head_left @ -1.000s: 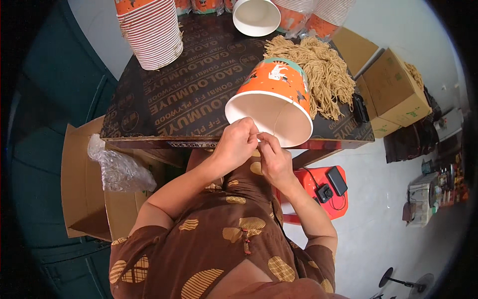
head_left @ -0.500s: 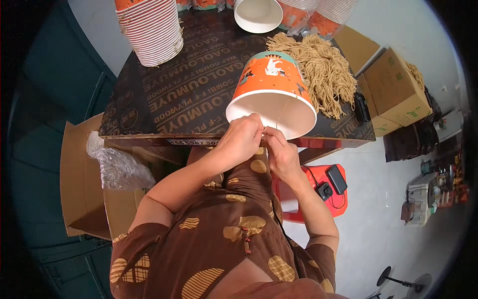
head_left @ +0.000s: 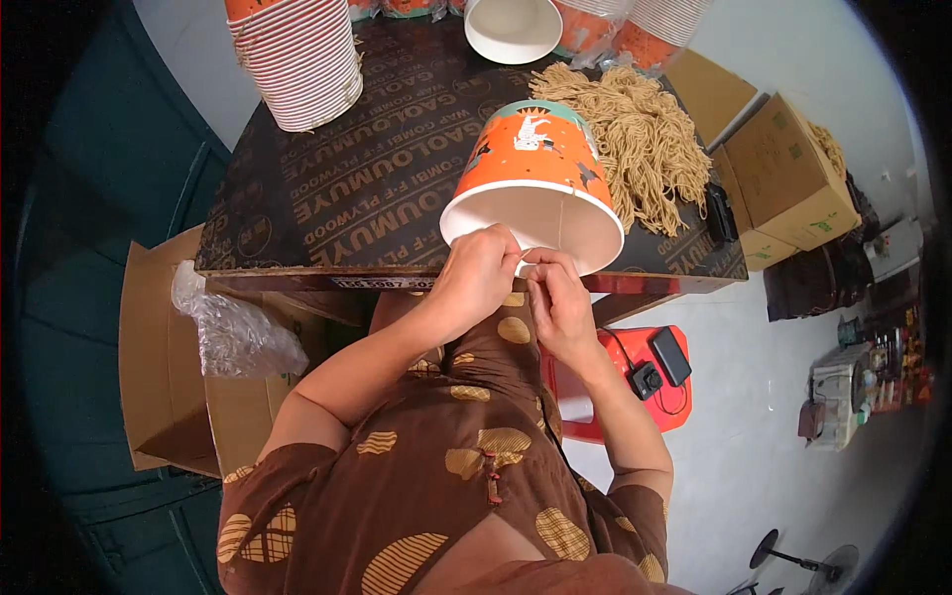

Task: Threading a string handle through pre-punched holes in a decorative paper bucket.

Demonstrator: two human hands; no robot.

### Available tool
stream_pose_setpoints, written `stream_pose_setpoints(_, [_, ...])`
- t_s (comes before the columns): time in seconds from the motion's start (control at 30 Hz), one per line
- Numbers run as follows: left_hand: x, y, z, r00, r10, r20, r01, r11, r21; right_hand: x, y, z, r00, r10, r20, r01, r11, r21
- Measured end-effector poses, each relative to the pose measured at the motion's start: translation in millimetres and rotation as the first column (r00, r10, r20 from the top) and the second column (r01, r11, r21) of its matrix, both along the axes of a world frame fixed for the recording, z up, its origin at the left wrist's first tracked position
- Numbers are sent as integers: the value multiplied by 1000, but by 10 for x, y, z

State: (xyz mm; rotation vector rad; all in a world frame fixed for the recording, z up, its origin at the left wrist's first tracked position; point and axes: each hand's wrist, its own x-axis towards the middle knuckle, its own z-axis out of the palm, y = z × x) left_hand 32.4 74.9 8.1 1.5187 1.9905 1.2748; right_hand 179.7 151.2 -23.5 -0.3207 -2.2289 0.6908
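An orange paper bucket [head_left: 540,159] with a green band and a white figure lies on its side at the table's front edge, mouth toward me. A thin tan string [head_left: 561,220] runs across its white inside toward my hands. At the lower rim, my left hand [head_left: 478,273] is closed in a pinch on the string, with its knuckles against the rim. Close beside it, my right hand [head_left: 561,302] pinches the string too, thumb and fingers together. The fingers partly hide the string between them.
Behind the bucket lies a pile of tan strings [head_left: 645,149]. A stack of nested paper buckets [head_left: 302,69] stands at the far left, and another bucket [head_left: 514,30] lies at the back. Open cardboard boxes [head_left: 164,397] and a red stool [head_left: 620,397] flank me.
The bucket has shifted slightly left and turned a little, its printed figure moving left. My left hand has edged left; both hands stay at the rim with the string.
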Motion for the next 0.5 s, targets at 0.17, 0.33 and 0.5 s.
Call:
stream_pose_setpoints(0.17, [18,-7,-25,999,27,35,-27,1000,5,-65,-88,8,997,-61,-55,57,996,-69])
stream_pose_setpoints(0.33, [13,-17,-42,1000,3,22,-3,1000,2,-118,-119,-40,986,-143,-86,137,988,-70])
stream_pose_setpoints(0.5, [-2,-26,-59,1000,-31,7,31,1000,2,-166,-162,-44,971,-196,-134,184,978,-100])
